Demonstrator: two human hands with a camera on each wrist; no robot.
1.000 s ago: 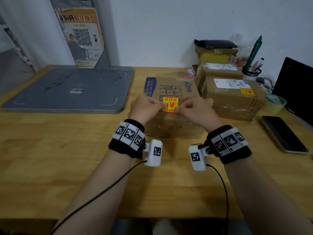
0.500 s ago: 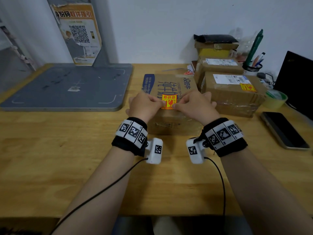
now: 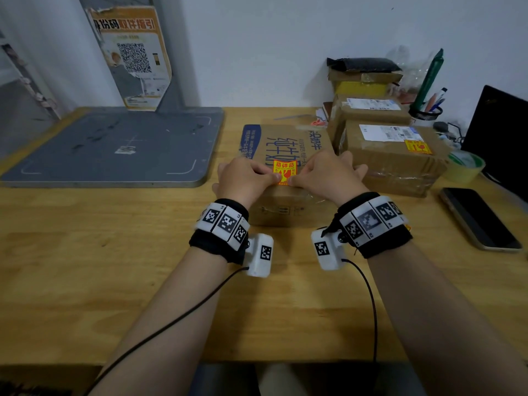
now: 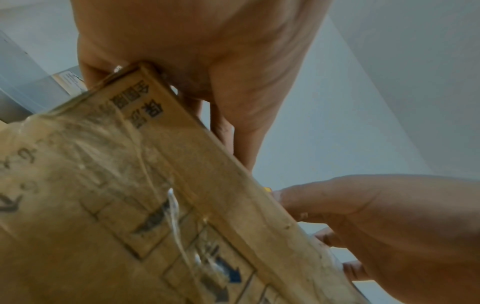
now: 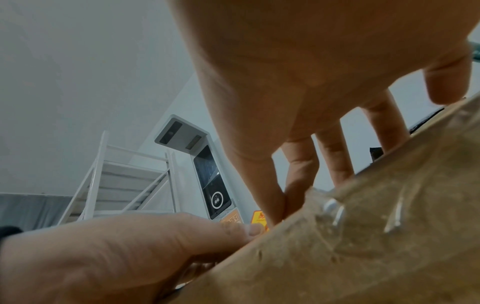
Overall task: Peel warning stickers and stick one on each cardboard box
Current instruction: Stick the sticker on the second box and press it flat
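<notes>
Head view, centre of frame: left hand [image 3: 245, 178] and right hand [image 3: 324, 174] set on the top face of the cardboard box [image 3: 285, 150], thumbs and forefingers pinching the left and right edges of the warning sticker [image 3: 284, 172]. Whether the sticker lies fully flat against the cardboard: cannot tell. Sticker red and yellow, located at the near edge of the box top, between both hands. Left wrist view: left hand [image 4: 197, 51] curled over a box corner at upper centre, right hand [image 4: 389, 222] at lower right. Right wrist view: right-hand fingers [image 5: 301, 164] spread, tips touching the taped box edge.

Right of centre: second cardboard box [image 3: 394, 155] just beside the first, a yellow sticker [image 3: 417, 146] already on its top. Behind it, more stacked boxes [image 3: 368, 107]. Far right: tape roll [image 3: 465, 167], phone [image 3: 480, 218] lying flat on the bench [image 3: 114, 267]. Upper left: grey board [image 3: 120, 147] lying on the bench, QR poster [image 3: 134, 55] above it.
</notes>
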